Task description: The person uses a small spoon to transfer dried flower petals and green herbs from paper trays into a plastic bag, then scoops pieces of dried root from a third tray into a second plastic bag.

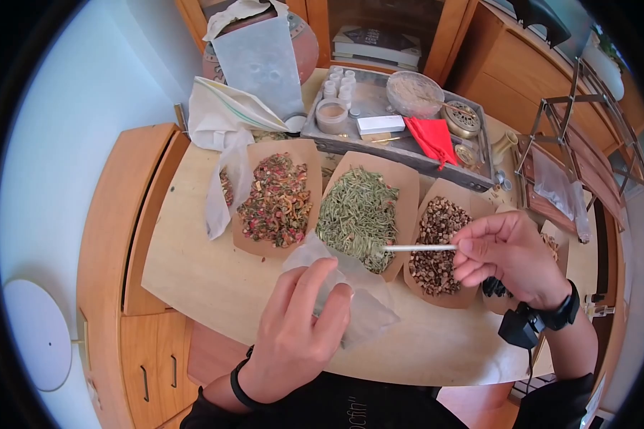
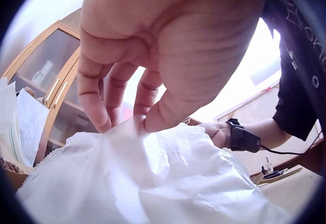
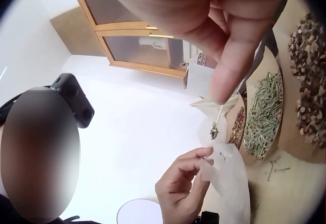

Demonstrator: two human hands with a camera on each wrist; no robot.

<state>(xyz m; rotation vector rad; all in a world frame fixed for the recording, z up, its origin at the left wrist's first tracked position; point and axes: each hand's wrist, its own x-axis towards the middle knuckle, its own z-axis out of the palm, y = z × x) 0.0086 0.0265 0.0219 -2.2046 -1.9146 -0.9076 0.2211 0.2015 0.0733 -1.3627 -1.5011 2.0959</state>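
My left hand [image 1: 300, 325] pinches a white translucent paper bag [image 1: 365, 304] near its upper edge, in front of the paper trays. In the left wrist view the bag [image 2: 127, 173] hangs from thumb and fingertips. My right hand [image 1: 511, 254] pinches a slender pale stick-like scoop [image 1: 422, 247], its far end pointing left over the green dried herb [image 1: 358, 207]. A small greenish clump [image 3: 214, 130] sits at the scoop's tip in the right wrist view, just above the bag and left hand. The scoop's exact shape is hidden under the clump.
Flanking the herb are a mix of dried petals [image 1: 277, 200] and brown chopped pieces [image 1: 440, 236] in paper trays. A filled bag [image 1: 227, 186] leans at the left. Behind stands a grey tray [image 1: 372, 149] with jars, a red pouch [image 1: 431, 139] and a bowl [image 1: 415, 93]. A wooden rack [image 1: 576, 143] stands right.
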